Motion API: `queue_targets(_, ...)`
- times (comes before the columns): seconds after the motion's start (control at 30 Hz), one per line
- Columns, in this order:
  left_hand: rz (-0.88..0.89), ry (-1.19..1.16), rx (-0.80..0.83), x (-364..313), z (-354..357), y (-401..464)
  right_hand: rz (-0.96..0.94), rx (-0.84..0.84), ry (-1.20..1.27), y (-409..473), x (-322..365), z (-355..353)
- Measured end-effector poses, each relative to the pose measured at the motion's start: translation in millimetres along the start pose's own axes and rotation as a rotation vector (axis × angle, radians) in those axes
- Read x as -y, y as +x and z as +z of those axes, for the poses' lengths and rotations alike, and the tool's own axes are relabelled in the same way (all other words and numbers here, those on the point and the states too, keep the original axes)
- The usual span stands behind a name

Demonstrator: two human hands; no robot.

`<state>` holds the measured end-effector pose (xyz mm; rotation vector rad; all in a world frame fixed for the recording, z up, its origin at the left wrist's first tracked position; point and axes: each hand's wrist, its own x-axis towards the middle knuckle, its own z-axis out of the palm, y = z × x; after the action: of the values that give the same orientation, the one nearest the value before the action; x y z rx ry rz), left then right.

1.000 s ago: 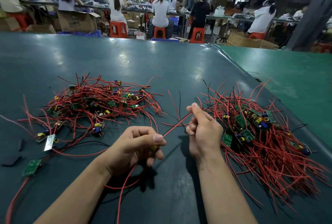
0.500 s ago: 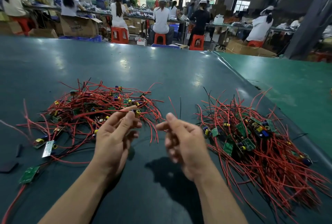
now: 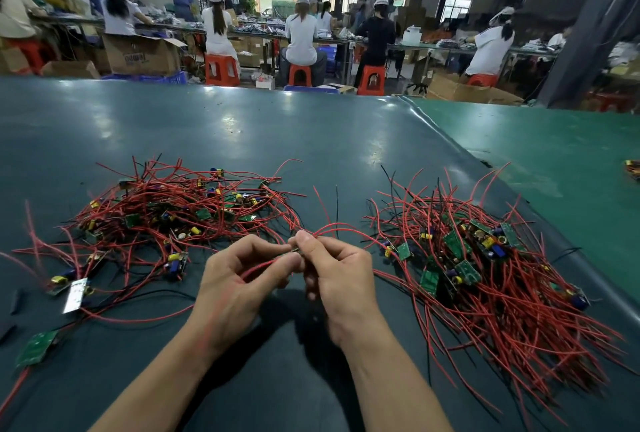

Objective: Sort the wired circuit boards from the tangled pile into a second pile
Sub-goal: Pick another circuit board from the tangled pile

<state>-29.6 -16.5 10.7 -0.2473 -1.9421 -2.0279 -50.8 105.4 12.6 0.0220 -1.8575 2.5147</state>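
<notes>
Two heaps of small green circuit boards with red and black wires lie on the dark green table (image 3: 311,140). The tangled pile (image 3: 173,210) is at the left, the second pile (image 3: 485,269) at the right with its wires fanned toward me. Between them, my left hand (image 3: 239,279) and my right hand (image 3: 339,275) meet fingertip to fingertip. Both pinch one red wire (image 3: 332,228) that arches up from my right thumb and runs back through my left palm. Its board is hidden by my fingers.
Loose boards lie near the left edge: a green board (image 3: 36,348) and a white-faced board (image 3: 75,294). A brighter green table (image 3: 554,161) adjoins at the right. Beyond the far edge, seated workers, orange stools (image 3: 221,69) and cardboard boxes fill the hall.
My hands were apart half a second ago, the left reaching into the tangled pile. Now they have come together at the middle, both pinching a red wire.
</notes>
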Motion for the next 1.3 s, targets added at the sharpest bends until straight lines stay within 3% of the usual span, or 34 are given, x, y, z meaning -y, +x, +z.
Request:
queue_targets(0.13,0.038,0.011,-0.014,3,-3,-1,-0.019,-0.072,0.028,4,1,-3)
queue_targets(0.33,0.064,-0.087,-0.029,8,-11,-3,-0.003,-0.326,0.288,16,10,-23)
queue_targets(0.5,0.039,-0.393,-0.130,7,-21,2,-0.086,-0.497,0.428,21,17,-42)
queue_targets(0.57,0.016,-0.482,-0.209,4,-26,6,-0.083,-0.422,0.302,18,16,-44)
queue_targets(0.7,-0.126,-0.496,-0.212,4,-14,9,0.085,0.063,-0.118,1,7,-22)
queue_targets(0.8,-0.251,-0.410,-0.137,4,-9,9,0.073,0.250,-0.102,-5,0,-11)
queue_targets(0.9,-0.288,-0.315,-0.065,3,-9,8,-0.002,0.268,-0.140,-11,-5,-4)
queue_targets(1.07,-0.347,-0.261,-0.054,2,-11,9,-0.296,0.137,-0.301,-13,-5,0)
queue_targets(1.17,-0.408,-0.283,-0.034,1,-13,10,-0.366,0.102,-0.357,-17,-9,2)
queue_targets(1.3,-0.404,-0.255,-0.065,1,-11,9,-0.470,0.156,-0.401,-19,-14,4)
